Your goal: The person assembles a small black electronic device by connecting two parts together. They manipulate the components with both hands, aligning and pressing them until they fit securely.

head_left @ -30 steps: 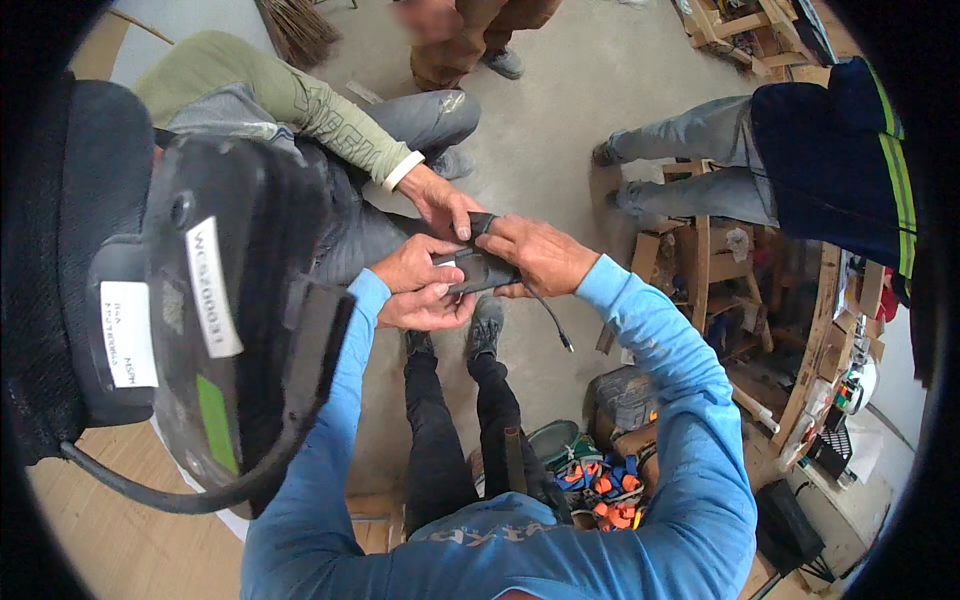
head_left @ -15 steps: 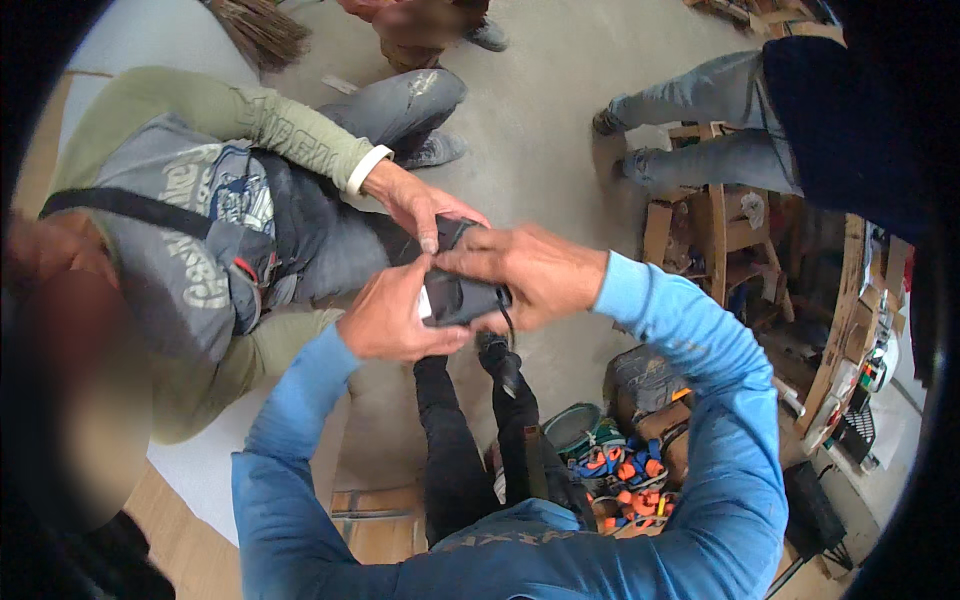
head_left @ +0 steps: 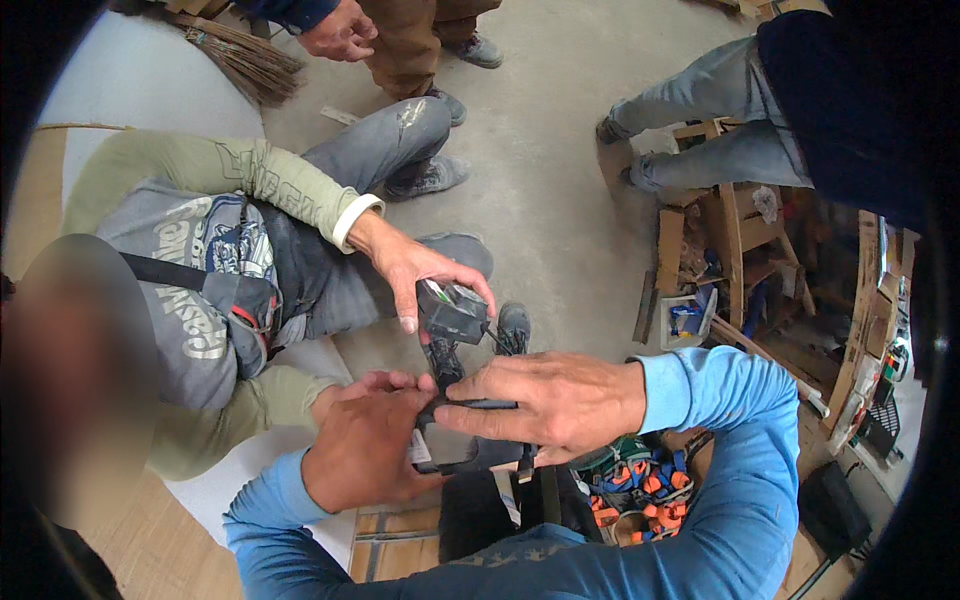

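Observation:
A dark grey case with a white label lies between my hands, low in front of me. My left hand is closed round its left side. My right hand grips the right side, fingers bent over a thin black strip at its far edge. A short black cord hangs below my right fingers. Just beyond, a co-worker's hand holds a small black boxy device with a shiny face. The co-worker's other hand is partly hidden behind my left hand.
The co-worker sits close on my left. Another person's legs stand at the far right beside wooden shelving. A broom lies at the far left. Orange and blue straps are heaped under my right arm.
My hands have come nearer to me with the dark case. The co-worker's hand now holds the black device apart from it. Another person's hand has appeared at the top.

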A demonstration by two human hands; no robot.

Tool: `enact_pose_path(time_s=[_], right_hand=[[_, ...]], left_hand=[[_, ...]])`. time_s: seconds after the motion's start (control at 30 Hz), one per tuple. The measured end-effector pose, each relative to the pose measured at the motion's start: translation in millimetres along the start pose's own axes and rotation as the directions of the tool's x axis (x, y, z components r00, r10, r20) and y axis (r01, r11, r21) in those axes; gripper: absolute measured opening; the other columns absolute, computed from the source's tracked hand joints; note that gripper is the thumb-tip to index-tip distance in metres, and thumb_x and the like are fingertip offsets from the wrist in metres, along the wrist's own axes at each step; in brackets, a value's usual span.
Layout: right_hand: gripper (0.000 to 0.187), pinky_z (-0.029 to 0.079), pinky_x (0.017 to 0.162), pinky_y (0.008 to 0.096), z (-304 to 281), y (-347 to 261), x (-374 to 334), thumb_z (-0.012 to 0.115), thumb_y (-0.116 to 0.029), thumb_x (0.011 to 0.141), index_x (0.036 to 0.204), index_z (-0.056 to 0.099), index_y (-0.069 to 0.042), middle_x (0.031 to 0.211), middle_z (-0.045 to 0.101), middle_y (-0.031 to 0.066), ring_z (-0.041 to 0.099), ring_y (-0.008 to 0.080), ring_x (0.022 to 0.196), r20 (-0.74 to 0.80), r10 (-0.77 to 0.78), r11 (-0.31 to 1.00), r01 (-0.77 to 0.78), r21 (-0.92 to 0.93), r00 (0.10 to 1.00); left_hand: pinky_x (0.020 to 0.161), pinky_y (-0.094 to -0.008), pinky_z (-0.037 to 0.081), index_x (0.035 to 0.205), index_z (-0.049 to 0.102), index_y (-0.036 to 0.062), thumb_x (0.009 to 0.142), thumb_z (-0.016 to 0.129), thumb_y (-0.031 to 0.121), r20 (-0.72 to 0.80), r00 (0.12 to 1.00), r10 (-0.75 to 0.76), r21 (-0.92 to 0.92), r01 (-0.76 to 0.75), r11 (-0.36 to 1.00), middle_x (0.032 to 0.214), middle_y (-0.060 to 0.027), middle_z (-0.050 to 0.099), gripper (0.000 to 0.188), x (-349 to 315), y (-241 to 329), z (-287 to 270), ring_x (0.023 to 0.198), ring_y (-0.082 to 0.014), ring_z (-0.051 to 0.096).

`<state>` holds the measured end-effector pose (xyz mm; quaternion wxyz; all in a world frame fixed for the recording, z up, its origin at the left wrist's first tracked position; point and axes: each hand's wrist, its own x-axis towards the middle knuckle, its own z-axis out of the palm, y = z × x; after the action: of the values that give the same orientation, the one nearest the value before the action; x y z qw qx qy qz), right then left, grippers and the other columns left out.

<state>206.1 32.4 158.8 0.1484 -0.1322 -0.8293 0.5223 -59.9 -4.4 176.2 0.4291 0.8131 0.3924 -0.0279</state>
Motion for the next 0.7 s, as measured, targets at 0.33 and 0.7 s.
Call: enact_pose_path(time_s=[0.33,0.7], right_hand=[[0.085,0.053,0.086,0.0388,23.4,26.4,3.8,0.076,-0.024,0.071,0.143,0.041,0.004,0.121,0.050,0.0166,0.057,0.0303,0.104,0.010,-0.027,1.000,0.027,-0.005,1.000],[0.080,0.051,0.094,0.0423,1.0,73.0,-15.9,0.079,-0.016,0.065,0.137,0.049,0.002,0.127,0.054,0.0179,0.058,0.0335,0.114,-0.150,0.003,0.999,-0.010,-0.048,0.989]], left_hand=[[0.097,-0.0405,0.047,0.120,0.057,-0.0040,0.054,0.090,0.035,-0.014,0.999,0.052,0.031,-0.052,0.998,0.113,-0.0168,0.066,0.083,-1.7,-22.4,9.8,0.110,-0.0303,0.064],[0.084,-0.0429,0.050,0.124,0.057,0.0007,0.058,0.089,0.032,-0.037,0.986,-0.162,-0.005,0.161,0.987,0.106,-0.0150,0.067,0.080,2.7,-60.9,18.7,0.094,-0.0337,0.066]])
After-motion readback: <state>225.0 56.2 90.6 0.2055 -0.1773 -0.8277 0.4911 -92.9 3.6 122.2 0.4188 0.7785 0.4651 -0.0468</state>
